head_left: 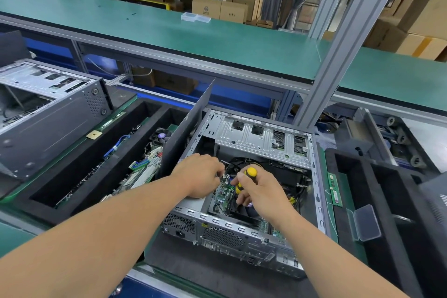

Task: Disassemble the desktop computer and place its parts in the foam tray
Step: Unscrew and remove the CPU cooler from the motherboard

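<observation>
head view. landmark: the open desktop computer (254, 176), lying on its side at the centre of the bench with its side panel off. both hands are inside it. the right hand (261, 191) is clenched round a yellow-and-black screwdriver (245, 178), tip pointed down toward the motherboard (223, 192). the left hand (202, 175), just left of the screwdriver, has curled fingers at a bundle of cables; whether it actually pinches one cannot be told. the drive cage (261, 138) at the far side of the computer is still fitted.

left of the computer, the foam tray (79, 184) already holds a circuit board, a fan and a blue cable. right of the computer, two memory sticks (335, 189) lie beside a second foam tray (362, 189).

judgement: mid-task; motherboard, cabling and cage remain to be removed.
</observation>
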